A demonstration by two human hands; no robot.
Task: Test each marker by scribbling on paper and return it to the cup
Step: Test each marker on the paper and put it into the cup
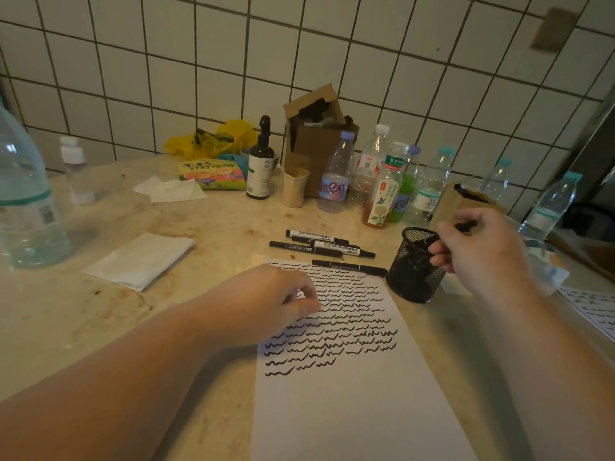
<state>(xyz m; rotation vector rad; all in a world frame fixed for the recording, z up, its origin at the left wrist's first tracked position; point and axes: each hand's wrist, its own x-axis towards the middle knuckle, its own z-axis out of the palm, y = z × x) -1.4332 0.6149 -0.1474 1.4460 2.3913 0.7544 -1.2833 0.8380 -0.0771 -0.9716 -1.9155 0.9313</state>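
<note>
A white sheet of paper (352,404) covered in rows of black scribbles lies on the counter. My left hand (273,301) rests on its upper left part, fingers curled, holding nothing. A black mesh cup (414,271) stands just right of the sheet's top. My right hand (479,247) hovers at the cup's right rim, gripping a black marker (466,225) that slants down into the cup. Several black and white markers (319,244) lie loose beyond the paper, and one black marker (349,267) lies across its top edge.
Several plastic bottles (379,181) and a cardboard box (316,141) stand behind the markers. A large water bottle (26,201) stands far left. Folded tissue (139,261) lies left of the paper. Another scribbled sheet (592,311) is at the right edge.
</note>
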